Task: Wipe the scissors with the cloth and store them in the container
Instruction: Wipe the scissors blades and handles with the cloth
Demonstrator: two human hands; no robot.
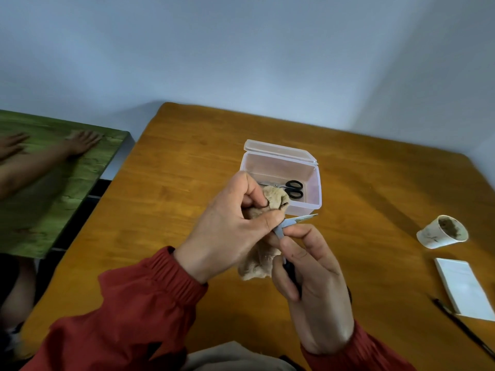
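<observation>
The scissors being wiped [293, 223] sit between the two hands, blades pointing up and away with the tip just clear of the thumbs. The right hand [310, 285] is closed around the dark handle, its thumb laid along the blade base, while the left hand [230, 223] pinches the tan cloth [261, 261] against the blade, thumb pressing on the metal; the rest of the cloth bunches over the left fingers and hangs below them. This looks like the wiping step, mid-stroke. Just beyond the left hand, the clear container [281, 162] stands open on the tabletop [174, 183], lid tipped back, with another pair of scissors [290, 188] already lying inside, black handles toward the right. The next move likely calls for drawing the cloth off the tip, then carrying the scissors forward with the right hand and laying them flat beside the stored pair, which leaves limited room. Well off to the right of the right hand lie a tipped, soiled paper cup [442, 232], a white pad [463, 287] and a pen [460, 324]. Far to the left, another person's hands [80, 141] rest on a green surface [53, 188].
</observation>
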